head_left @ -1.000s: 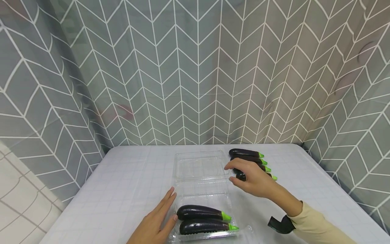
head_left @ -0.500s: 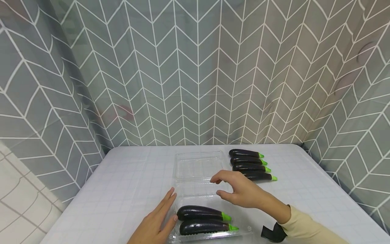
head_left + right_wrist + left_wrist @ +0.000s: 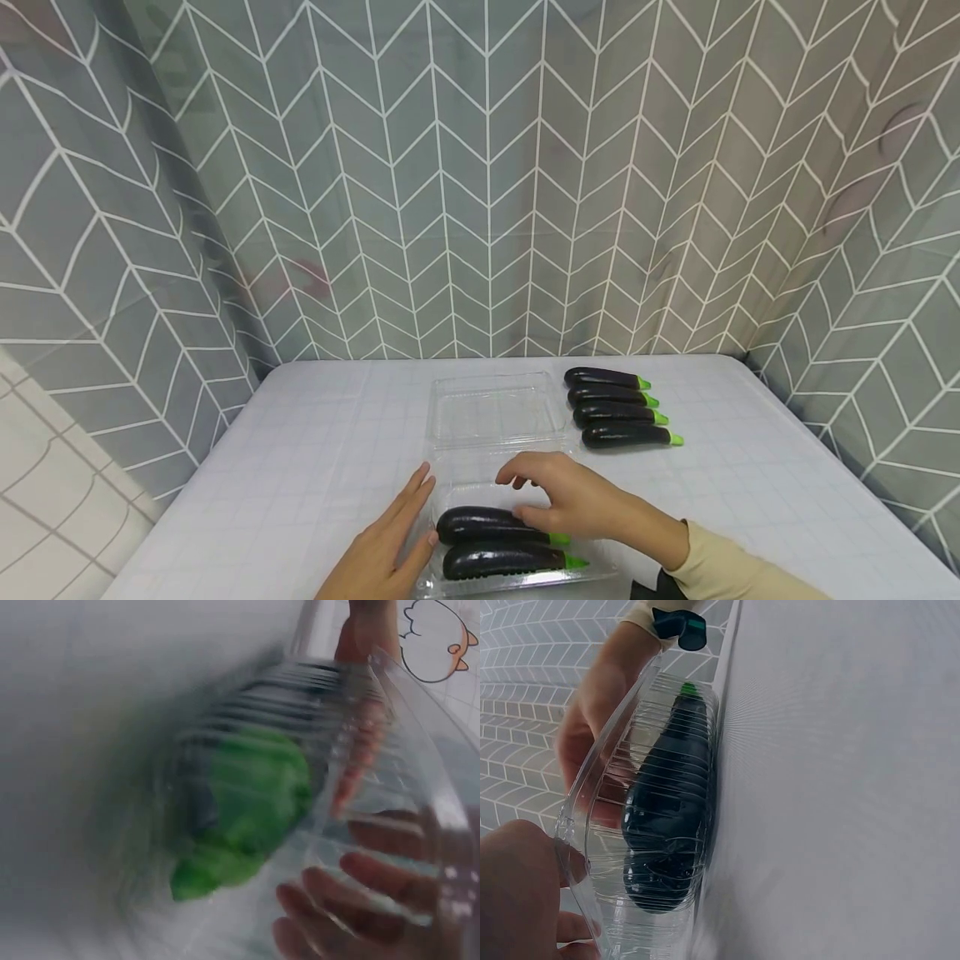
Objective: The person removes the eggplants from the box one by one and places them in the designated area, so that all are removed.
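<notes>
container [image 3: 467, 493], clear and ribbed, is lying open on the table [image 3: 322, 433]; we are touching its side with our left hand [image 3: 378, 542], fingers straight, and curving our empty right hand [image 3: 567, 497] loosely over it; inside, two glossy near-black eggplants [image 3: 498, 561] are showing green tips [image 3: 575, 562].

The right hand [image 3: 564, 496] hides part of the farther boxed eggplant [image 3: 476, 525]; the head view's lower edge crops the left hand [image 3: 381, 546]; the right wrist view blurs the green stems [image 3: 259, 787]
</notes>
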`<act>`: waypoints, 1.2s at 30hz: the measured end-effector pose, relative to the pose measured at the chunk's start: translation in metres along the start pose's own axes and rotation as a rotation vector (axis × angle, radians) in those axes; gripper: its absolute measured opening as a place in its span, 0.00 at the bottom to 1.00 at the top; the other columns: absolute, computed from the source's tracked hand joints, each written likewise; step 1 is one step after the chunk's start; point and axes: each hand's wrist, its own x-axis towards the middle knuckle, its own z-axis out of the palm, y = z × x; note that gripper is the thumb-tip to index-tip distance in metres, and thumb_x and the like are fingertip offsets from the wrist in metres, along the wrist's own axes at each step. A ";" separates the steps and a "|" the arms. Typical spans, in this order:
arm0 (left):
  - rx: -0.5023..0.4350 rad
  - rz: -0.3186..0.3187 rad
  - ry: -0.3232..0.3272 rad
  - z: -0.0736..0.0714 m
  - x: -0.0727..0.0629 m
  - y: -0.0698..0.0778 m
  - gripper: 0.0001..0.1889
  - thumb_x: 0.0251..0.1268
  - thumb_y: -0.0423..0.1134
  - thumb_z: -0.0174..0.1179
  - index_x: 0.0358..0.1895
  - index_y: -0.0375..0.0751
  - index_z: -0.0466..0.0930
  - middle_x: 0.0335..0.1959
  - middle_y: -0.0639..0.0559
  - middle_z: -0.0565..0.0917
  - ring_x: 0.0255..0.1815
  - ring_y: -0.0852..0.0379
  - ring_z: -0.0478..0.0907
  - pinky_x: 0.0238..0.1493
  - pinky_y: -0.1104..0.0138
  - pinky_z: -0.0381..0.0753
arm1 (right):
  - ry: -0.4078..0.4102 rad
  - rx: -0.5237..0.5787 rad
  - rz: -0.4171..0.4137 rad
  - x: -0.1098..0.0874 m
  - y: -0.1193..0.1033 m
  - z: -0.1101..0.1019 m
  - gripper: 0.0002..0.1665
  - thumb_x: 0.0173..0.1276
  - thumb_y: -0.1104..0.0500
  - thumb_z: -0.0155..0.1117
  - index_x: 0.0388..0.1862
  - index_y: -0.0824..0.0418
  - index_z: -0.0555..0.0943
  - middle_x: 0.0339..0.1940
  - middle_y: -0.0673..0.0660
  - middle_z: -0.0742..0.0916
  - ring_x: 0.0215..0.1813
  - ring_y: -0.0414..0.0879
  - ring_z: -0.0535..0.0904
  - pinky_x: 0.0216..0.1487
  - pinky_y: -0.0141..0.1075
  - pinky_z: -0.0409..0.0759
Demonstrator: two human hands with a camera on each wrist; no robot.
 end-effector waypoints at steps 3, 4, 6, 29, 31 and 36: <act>-0.004 -0.007 -0.011 -0.001 0.001 0.000 0.34 0.78 0.53 0.57 0.80 0.40 0.65 0.82 0.52 0.60 0.74 0.48 0.69 0.62 0.46 0.78 | -0.029 -0.001 0.016 0.000 -0.001 0.005 0.19 0.68 0.66 0.71 0.57 0.64 0.83 0.53 0.55 0.88 0.51 0.44 0.85 0.54 0.36 0.83; -0.004 -0.006 -0.012 -0.001 0.000 0.000 0.34 0.78 0.54 0.57 0.80 0.40 0.65 0.82 0.53 0.60 0.74 0.48 0.69 0.62 0.46 0.78 | -0.043 -0.002 0.025 0.000 -0.001 0.006 0.19 0.68 0.66 0.71 0.57 0.64 0.83 0.53 0.54 0.88 0.52 0.44 0.85 0.54 0.35 0.83; -0.002 0.004 -0.010 -0.001 0.000 0.000 0.34 0.79 0.54 0.57 0.80 0.40 0.66 0.82 0.53 0.61 0.73 0.48 0.70 0.62 0.46 0.79 | -0.069 -0.001 0.047 0.000 -0.002 0.009 0.20 0.67 0.66 0.72 0.58 0.63 0.83 0.54 0.51 0.88 0.52 0.42 0.84 0.54 0.34 0.82; -0.011 0.019 0.008 0.000 0.000 -0.001 0.34 0.77 0.50 0.60 0.80 0.40 0.66 0.82 0.50 0.61 0.74 0.48 0.70 0.62 0.46 0.79 | -0.075 -0.071 0.153 0.002 0.000 0.021 0.26 0.64 0.64 0.76 0.62 0.59 0.83 0.54 0.48 0.87 0.53 0.36 0.81 0.53 0.35 0.83; -0.012 0.027 0.016 0.001 0.000 -0.002 0.34 0.76 0.49 0.61 0.79 0.40 0.66 0.82 0.49 0.62 0.73 0.48 0.70 0.62 0.46 0.79 | -0.062 -0.066 0.152 0.002 0.000 0.020 0.26 0.64 0.65 0.76 0.62 0.60 0.83 0.53 0.48 0.86 0.52 0.36 0.81 0.52 0.34 0.82; -0.004 0.041 0.026 0.000 -0.001 -0.001 0.33 0.77 0.49 0.60 0.79 0.40 0.67 0.81 0.49 0.62 0.73 0.48 0.71 0.61 0.47 0.79 | -0.010 -0.047 0.126 0.002 0.000 0.020 0.25 0.63 0.66 0.75 0.60 0.60 0.84 0.52 0.49 0.84 0.50 0.36 0.80 0.51 0.33 0.82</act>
